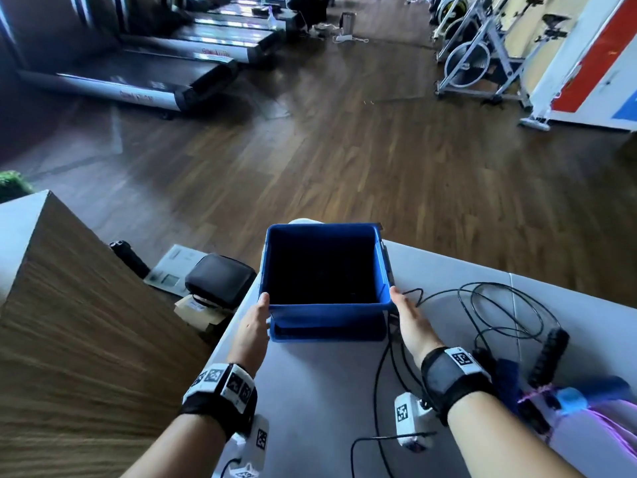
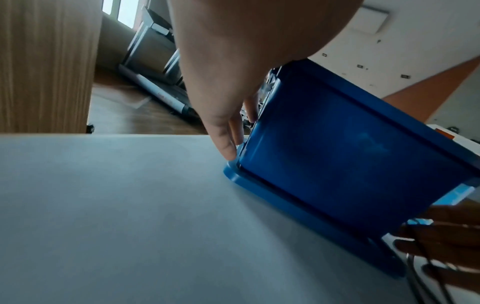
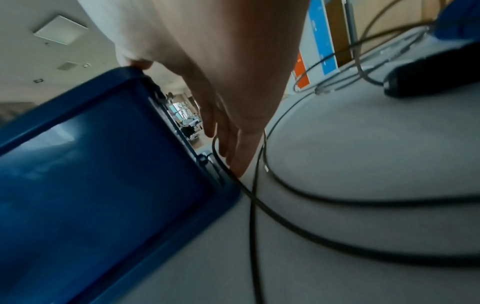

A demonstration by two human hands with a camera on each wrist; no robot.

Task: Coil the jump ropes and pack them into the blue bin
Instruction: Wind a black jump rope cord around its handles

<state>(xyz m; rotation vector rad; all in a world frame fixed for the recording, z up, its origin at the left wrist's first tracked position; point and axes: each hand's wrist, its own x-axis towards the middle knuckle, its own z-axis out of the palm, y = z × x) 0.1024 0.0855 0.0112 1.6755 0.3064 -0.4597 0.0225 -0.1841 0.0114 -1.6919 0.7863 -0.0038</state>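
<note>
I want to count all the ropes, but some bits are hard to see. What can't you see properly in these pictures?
- Inside of the blue bin: head view, too dark to tell whether anything is in it.
- Pink rope: head view, cut off by the right edge.
- Black rope: right wrist view, runs off the bottom and right edges.
- Right hand: left wrist view, dark, cut off at the edge.
- Left hand: fingertips hidden beside the bin.

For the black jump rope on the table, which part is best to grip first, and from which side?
Probably the black handle, taken from above with the right hand, which is nearer. The handle is thick and lies flat, angled, right of the blue bin. The thin black rope sprawls in loose loops and would slip or tangle.
</note>
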